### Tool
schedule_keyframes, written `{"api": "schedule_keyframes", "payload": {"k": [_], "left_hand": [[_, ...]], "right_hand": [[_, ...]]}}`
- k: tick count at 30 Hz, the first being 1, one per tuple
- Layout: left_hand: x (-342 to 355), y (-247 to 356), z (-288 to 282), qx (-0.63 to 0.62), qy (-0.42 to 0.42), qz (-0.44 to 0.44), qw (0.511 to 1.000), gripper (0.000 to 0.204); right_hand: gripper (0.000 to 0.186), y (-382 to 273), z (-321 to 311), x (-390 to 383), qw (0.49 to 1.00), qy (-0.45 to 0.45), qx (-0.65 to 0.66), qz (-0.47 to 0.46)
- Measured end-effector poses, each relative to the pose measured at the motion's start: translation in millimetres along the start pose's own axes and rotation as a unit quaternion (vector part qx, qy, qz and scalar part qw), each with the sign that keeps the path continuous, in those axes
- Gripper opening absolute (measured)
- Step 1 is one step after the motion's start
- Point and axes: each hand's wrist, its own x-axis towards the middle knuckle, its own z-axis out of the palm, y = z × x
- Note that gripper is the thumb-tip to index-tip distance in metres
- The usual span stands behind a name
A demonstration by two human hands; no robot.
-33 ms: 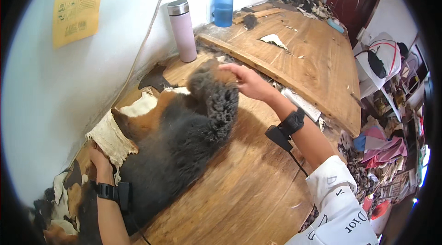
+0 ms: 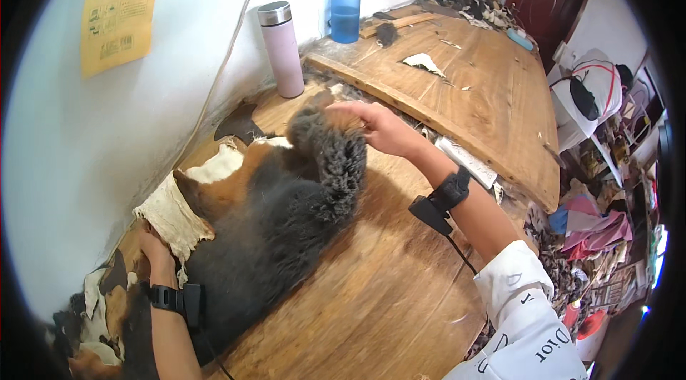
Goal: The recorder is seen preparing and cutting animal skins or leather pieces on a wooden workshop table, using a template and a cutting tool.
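A dark grey and black fur pelt with tan patches and pale skin-side edges lies across the wooden table in front of me. At its raised far end, my right hand has its fingers closed on the fur, which looks slightly blurred. My left hand is at the pelt's left side, beside a curled pale flap. The flap and fur hide most of its fingers, so I cannot tell how they are bent. Both wrists wear black straps with small boxes and cables.
A pink flask and a blue bottle with a yellow lid stand along the wall. Past the pelt lies a wooden board with a raised edge. Pelt scraps are piled at the lower left. Cloths clutter the right.
My right hand and the far end of the pelt have shifted slightly left. My left hand stays in the same place.
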Motion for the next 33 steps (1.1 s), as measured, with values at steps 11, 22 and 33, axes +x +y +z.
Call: {"api": "schedule_keyframes", "payload": {"k": [11, 22, 33], "left_hand": [[-6.5, -10.4, 1.4, 0.081, 0.027, 0.002, 0.996, 0.039], [-10.2, -12.1, 3.7, -0.015, 0.014, -0.007, 1.0, 0.038], [-25.6, -0.3, 25.7, 0.173, -0.012, 0.027, 0.984, 0.026]], "right_hand": [[0.022, -3.5, 56.6, 16.0, 0.994, -0.074, -0.078, -0.03], [0.012, -51.3, -3.3, -34.3, 0.868, 0.055, -0.487, 0.076], [0.011, -1.1, -38.4, -84.4, 0.951, -0.022, -0.306, 0.049]]}}
